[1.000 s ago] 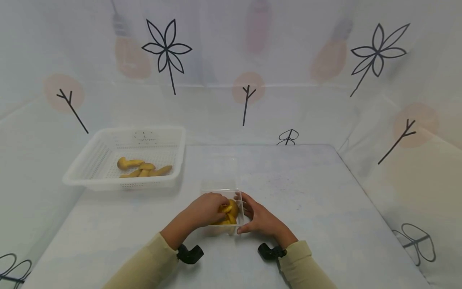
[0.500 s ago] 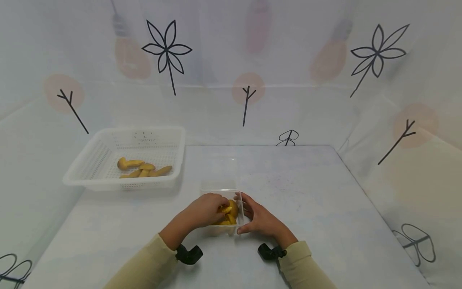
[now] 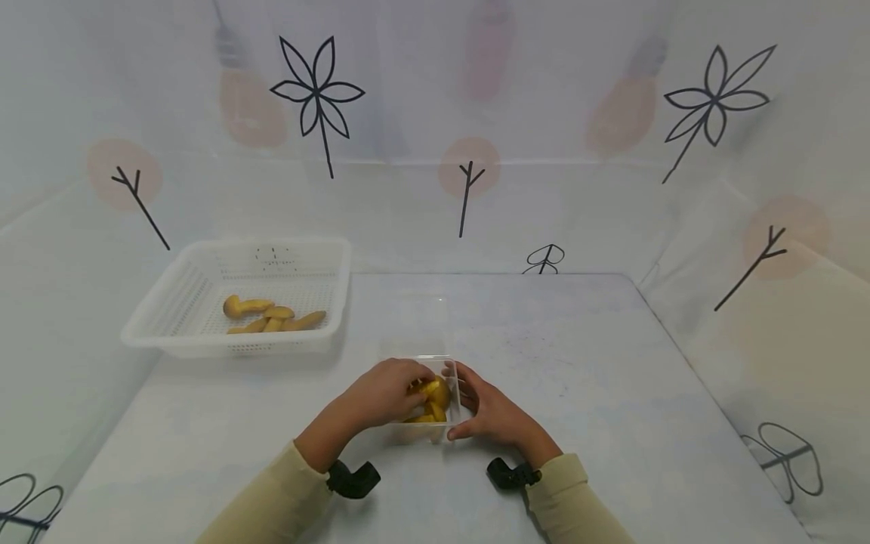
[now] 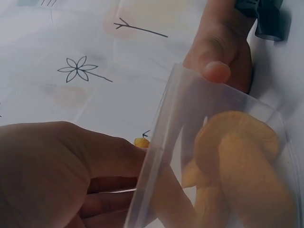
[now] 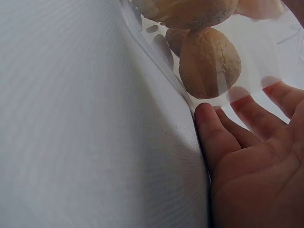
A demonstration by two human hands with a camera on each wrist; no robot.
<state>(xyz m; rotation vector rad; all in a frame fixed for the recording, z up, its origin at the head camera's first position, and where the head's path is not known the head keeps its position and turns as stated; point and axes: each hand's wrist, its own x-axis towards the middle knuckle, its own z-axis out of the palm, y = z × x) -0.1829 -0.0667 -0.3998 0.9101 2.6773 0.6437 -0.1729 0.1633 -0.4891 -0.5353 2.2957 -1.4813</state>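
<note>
a screened-off booth: patterned sheeting (image 3: 394, 204) hangs around a white table (image 3: 598, 378) on three sides.

Mushrooms (image 3: 438, 394) are lying in the box (image 3: 428, 425), a basket (image 3: 231, 346) sitting at its ten o'clock, seemingly a lid (image 3: 413, 325) at twelve.

A pale, matte table (image 3: 591, 393) spreads beneath my fingers, reaching well past them to a straight far edge and out on both sides. Small faint specks (image 3: 533, 347) mark it beyond my right fingers (image 3: 466, 373). On it, between those and my left fingers (image 3: 416, 370), sits a clear box (image 3: 423, 425), its transparent lid (image 3: 418, 325) open just beyond my fingertips. Farther off, ahead and left of my left fingers, stands a white perforated basket (image 3: 238, 344).
</note>
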